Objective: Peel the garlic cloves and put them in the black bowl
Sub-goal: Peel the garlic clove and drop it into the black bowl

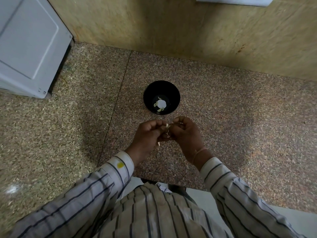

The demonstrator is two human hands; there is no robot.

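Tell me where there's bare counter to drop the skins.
Right of the bowl the counter is bare to the wall. Left, bare between bowl and white appliance. Tight only between bowl and the left hand and right hand, both pinching a garlic clove.

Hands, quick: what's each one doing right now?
Left hand: closed, pinching the garlic clove.
Right hand: closed, pinching the same garlic clove.

We worked at a speckled granite counter (231, 117), a thin seam (115, 107) running across its slabs. The black bowl (173, 96) stood on it near the middle; a white appliance (29, 48) sat well apart, far left.
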